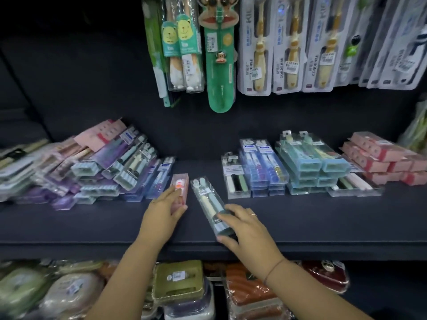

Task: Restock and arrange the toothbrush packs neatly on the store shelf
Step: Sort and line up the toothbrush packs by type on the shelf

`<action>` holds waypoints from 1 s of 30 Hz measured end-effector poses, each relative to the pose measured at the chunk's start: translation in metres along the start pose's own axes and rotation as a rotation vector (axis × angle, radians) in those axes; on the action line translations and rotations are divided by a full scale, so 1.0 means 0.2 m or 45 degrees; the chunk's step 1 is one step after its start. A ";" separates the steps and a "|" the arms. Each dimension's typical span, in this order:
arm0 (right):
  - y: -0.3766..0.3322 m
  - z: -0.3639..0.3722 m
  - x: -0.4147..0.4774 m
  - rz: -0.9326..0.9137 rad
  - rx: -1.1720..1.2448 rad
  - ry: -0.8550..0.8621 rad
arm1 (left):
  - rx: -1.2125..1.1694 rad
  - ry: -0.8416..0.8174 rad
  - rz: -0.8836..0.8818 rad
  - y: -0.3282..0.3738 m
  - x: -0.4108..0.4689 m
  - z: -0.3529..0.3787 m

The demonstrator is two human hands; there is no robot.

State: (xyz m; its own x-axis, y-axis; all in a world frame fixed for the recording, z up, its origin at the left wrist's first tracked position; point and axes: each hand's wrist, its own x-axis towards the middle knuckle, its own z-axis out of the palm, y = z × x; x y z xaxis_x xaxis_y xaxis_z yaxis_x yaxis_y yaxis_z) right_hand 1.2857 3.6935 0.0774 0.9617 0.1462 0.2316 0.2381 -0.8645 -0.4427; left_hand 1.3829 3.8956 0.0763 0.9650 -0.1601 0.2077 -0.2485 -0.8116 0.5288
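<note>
Two packs in play, both over the bare middle strip of the shelf (300,222). The pink pack (179,190) lies front-to-back, just beside the outermost packs of the left heap. The left hand (161,215) grips its near end, fingers over the top and thumb on the right side, prob. to steer it into line w/ its neighbours.

The clear pack (209,204), two brushes inside, sits slanted, far end leaning toward the pink one and near end at the shelf's front edge. The right hand (245,227) holds that near end, fingers curled over it and thumb at the near corner. Gripping by the end gives leverage to swing it straight, I'd judge. Can't tell if it rests flat or is a bit lifted.

Outward: the left heap (92,172) is a jumble, packs tilted and overlapping, so that side isn't tidied yet. On the right, blue packs (263,167), teal packs (316,162) and pink boxes (379,158) sit in square stacks w/ ends to the front, likely the pattern to copy. The gap btwn heap and stacks is prob. where both held packs go.

Hanging packs (288,42) sit on the back wall above. Wrapped goods (178,278) lie on the shelf below, not part of the job.
</note>
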 end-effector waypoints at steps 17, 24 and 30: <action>-0.18 0.22 0.51 0.184 0.547 0.341 | -0.518 0.574 -0.304 0.10 0.00 0.02; -0.24 -0.04 0.37 0.451 1.460 0.161 | -0.613 0.682 0.139 0.34 -0.15 0.11; 0.05 -0.44 0.03 0.422 1.330 0.315 | -0.440 0.406 0.551 0.57 -0.17 0.16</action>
State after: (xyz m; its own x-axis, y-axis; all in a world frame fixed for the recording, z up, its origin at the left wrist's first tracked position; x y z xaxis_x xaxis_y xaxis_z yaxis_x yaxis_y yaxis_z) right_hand 1.2813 3.6437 0.1514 0.9730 -0.2157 0.0817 0.0840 0.0015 -0.9965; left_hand 1.3245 3.7897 0.1033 0.7119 -0.2146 0.6687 -0.6744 -0.4744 0.5658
